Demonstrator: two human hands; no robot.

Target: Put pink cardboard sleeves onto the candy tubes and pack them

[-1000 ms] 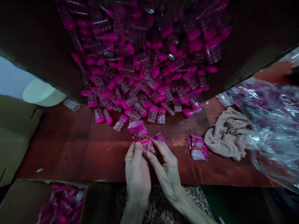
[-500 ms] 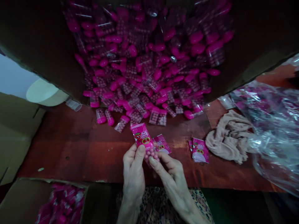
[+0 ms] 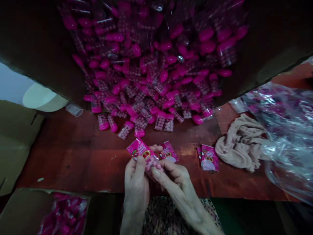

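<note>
My left hand [image 3: 135, 182] and my right hand [image 3: 174, 178] together pinch a small clear candy container [image 3: 153, 164] of pink balls, part way inside a pink printed label sleeve [image 3: 140, 150], held just above the near edge of a red-brown table [image 3: 73, 153]. The sleeve is tilted up to the left. Another pink sleeve [image 3: 168, 153] lies flat on the table right behind my right fingers. Two more sleeves [image 3: 207, 157] lie to the right.
A tipped cardboard box [image 3: 36, 42] spills a heap of pink-capped candy containers [image 3: 151, 78] onto the table. A beige cloth [image 3: 241, 142] and a clear plastic bag [image 3: 286, 137] lie right. A carton of sleeved packs [image 3: 63, 215] sits at lower left.
The sleeve and container have swung from pointing up and away to tilting left. Both hands dropped slightly toward me. A pink-capped container behind the sleeve now shows.
</note>
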